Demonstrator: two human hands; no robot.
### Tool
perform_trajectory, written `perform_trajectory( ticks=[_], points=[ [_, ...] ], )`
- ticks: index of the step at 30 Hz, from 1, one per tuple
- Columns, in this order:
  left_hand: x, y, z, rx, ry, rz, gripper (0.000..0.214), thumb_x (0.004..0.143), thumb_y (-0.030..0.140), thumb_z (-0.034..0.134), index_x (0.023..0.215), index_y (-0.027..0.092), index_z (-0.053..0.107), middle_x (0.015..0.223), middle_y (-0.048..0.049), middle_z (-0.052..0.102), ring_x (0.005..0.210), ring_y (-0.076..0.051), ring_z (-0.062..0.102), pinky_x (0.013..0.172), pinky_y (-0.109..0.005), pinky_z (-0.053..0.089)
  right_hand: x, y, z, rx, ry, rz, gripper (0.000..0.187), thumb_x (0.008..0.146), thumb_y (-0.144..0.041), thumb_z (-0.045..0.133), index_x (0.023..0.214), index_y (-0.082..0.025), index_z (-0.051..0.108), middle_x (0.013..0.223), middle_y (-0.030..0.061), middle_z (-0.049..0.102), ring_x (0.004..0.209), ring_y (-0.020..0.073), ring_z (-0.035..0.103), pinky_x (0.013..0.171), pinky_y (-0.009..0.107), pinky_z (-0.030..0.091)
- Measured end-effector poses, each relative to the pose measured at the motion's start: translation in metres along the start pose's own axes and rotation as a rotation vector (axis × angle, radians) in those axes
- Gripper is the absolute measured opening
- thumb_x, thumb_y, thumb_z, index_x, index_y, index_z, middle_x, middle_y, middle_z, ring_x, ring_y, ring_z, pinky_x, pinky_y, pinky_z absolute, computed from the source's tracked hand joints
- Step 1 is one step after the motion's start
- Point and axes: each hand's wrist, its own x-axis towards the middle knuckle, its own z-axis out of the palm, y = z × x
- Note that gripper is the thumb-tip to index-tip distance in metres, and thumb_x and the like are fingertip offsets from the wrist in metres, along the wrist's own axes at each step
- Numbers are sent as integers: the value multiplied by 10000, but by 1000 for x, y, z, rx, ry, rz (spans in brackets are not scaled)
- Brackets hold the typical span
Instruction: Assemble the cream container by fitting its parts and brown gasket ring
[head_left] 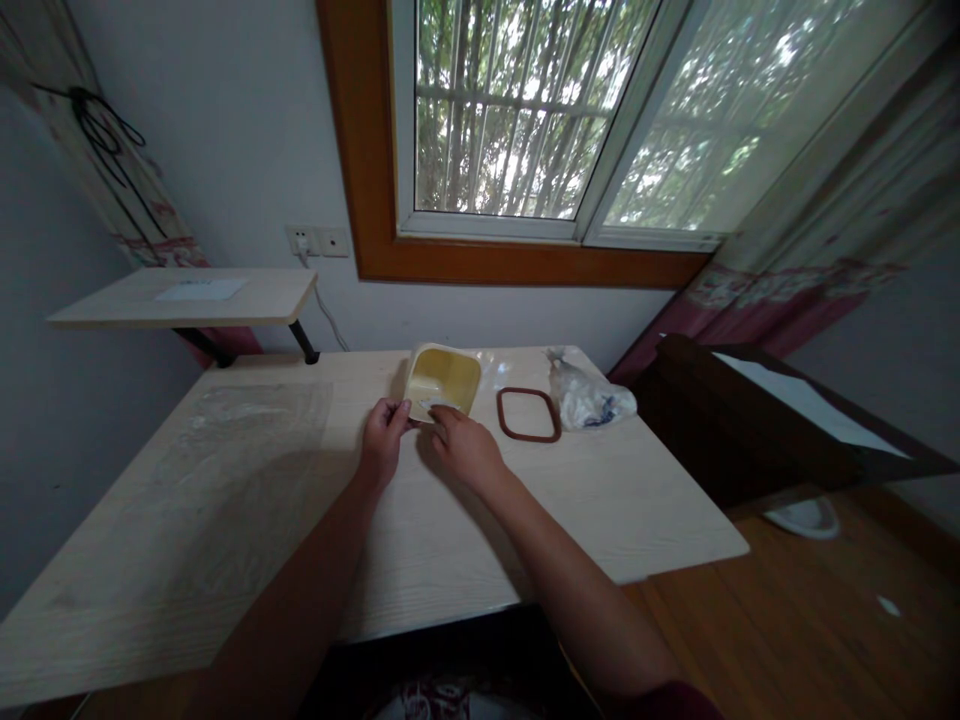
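A pale yellow, square plastic box [450, 374] is tilted up above the far part of the table, its open side facing me. My left hand [383, 436] is closed on the box's near left corner, thumb on the rim. Close beside it, my right hand [471, 448] has its fingers bent together at the near rim. Something small and white [430, 402] shows by those fingertips; what it is I cannot make out. To the right lies a reddish-brown, rounded square ring [529, 437], flat on the table and apart from both hands.
A crumpled clear plastic bag [592, 400] sits right of the ring. Thin clear plastic sheeting [247, 430] covers part of the wooden table [600, 510] on the left. A raised shelf [262, 300] stands at the back left, and a dark piece of furniture [739, 430] is beyond the right edge.
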Motion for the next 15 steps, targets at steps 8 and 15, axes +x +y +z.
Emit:
perform_trajectory(
  ticks=[8,15],
  points=[
    [0,-1,0,-19,5,-2,330,834,469,730,880,171,599,837,-19,664,752,-146,664,745,-308,577,-1,1,-3,5,6,-4,469,938,-255,508,1404,-203,529,1400,98,630,1188,238,654,985,332,503],
    [2,0,1,-40,9,-11,339,825,471,738,873,170,590,846,-30,674,766,-157,676,758,-326,584,-3,2,-5,39,27,-11,459,934,-254,528,1388,-196,560,1390,91,640,1208,242,644,1015,330,489]
  ],
)
